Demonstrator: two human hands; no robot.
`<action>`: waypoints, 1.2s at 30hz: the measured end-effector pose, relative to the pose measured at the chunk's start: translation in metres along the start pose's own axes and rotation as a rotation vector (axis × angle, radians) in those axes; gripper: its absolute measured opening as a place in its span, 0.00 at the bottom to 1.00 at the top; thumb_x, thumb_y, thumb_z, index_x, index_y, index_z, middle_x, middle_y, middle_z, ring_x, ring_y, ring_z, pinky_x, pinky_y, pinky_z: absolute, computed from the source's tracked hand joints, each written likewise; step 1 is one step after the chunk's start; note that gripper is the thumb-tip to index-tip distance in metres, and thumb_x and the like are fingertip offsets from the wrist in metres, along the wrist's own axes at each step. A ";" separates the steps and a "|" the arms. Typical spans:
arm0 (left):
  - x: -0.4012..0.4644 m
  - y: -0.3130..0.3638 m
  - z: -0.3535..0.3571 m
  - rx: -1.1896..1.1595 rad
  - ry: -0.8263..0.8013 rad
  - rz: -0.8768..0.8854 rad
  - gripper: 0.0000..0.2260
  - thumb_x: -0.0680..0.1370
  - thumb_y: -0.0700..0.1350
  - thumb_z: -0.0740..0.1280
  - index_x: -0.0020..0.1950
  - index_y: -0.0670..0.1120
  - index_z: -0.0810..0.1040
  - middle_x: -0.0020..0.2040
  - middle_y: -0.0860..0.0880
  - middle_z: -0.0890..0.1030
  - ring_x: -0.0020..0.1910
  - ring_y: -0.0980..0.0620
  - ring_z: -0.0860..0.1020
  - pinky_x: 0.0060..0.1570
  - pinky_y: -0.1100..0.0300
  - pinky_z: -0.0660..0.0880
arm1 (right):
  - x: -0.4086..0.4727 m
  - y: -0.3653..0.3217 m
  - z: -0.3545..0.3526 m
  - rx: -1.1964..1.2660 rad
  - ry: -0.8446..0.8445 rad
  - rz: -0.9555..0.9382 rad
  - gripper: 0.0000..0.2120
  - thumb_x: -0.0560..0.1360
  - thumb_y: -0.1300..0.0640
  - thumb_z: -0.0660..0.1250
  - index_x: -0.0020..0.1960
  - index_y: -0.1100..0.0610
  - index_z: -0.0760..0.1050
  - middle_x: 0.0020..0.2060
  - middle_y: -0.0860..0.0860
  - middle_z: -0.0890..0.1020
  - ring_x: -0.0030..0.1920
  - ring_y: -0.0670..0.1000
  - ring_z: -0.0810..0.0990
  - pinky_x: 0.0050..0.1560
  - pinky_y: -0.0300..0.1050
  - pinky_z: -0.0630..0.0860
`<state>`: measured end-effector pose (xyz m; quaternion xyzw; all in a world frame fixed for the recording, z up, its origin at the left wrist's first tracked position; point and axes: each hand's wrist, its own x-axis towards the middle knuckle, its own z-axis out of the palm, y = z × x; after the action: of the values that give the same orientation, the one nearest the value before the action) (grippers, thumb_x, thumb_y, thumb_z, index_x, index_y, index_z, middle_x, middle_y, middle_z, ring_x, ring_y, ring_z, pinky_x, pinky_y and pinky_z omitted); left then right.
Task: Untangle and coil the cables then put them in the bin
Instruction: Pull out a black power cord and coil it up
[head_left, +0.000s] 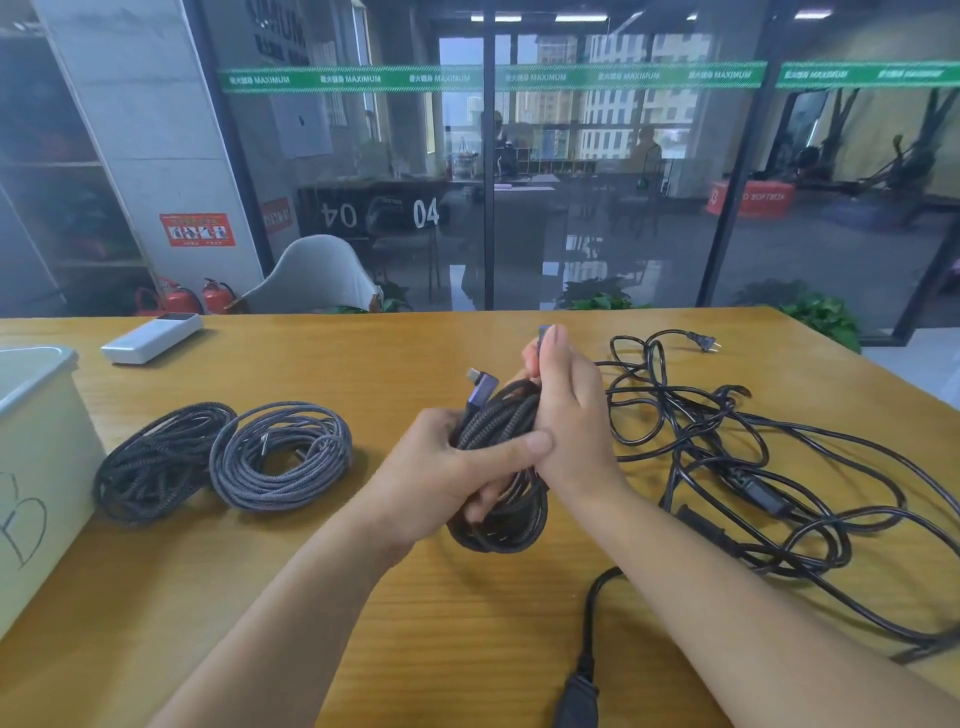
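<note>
Gripping a coiled braided cable (498, 467) w/ both hands above the middle of the wooden bench (363, 597). Left hand (441, 478) is curled round the coil's middle, thumb laid across the strands toward the right wrist. Right hand (566, 410) holds the coil's top and pinches one plug end (544, 335) upright btwn fingertips; the other end, an angled grey connector (480, 387), sticks up from the coil just left of it.

Two more braided coils lie flat on the bench to the left, touching side by side: a darker coil (156, 462) and a greyer coil (280, 457). Just beyond them at the left edge is the pale bin (36, 467), w/ a handwritten mark on its side.

Right of the hands: a loose tangle of black power cords (727, 452) spread over the bench, its two-pin plug (704, 342) at the far end. Another black cord end (582, 670) lies near the bottom edge, btwn the forearms. A white rectangular device (150, 339) sits at far left of the bench.
</note>
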<state>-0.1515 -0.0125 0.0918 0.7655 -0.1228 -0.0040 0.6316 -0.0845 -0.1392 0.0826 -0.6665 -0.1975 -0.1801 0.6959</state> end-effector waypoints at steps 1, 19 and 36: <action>0.001 -0.002 0.004 0.017 0.087 0.042 0.22 0.76 0.52 0.76 0.33 0.41 0.71 0.27 0.44 0.69 0.27 0.48 0.66 0.32 0.60 0.67 | 0.002 0.000 0.001 -0.035 0.024 -0.009 0.27 0.85 0.41 0.49 0.42 0.65 0.64 0.33 0.49 0.66 0.37 0.51 0.67 0.41 0.56 0.67; 0.009 -0.022 0.024 0.146 0.487 0.293 0.14 0.87 0.53 0.55 0.49 0.51 0.75 0.33 0.42 0.78 0.26 0.48 0.74 0.30 0.48 0.72 | -0.001 0.013 0.001 -0.086 0.091 0.116 0.25 0.79 0.31 0.48 0.38 0.50 0.67 0.33 0.49 0.71 0.39 0.66 0.74 0.42 0.68 0.77; 0.009 -0.019 0.011 0.247 0.468 0.292 0.08 0.82 0.52 0.69 0.43 0.57 0.78 0.28 0.59 0.74 0.28 0.58 0.69 0.31 0.66 0.65 | 0.003 0.012 -0.027 -0.034 0.020 0.173 0.24 0.86 0.43 0.57 0.46 0.61 0.77 0.34 0.51 0.77 0.35 0.47 0.77 0.38 0.41 0.76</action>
<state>-0.1414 -0.0216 0.0727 0.7908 -0.0823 0.2786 0.5387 -0.0747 -0.1654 0.0727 -0.6910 -0.1291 -0.1295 0.6993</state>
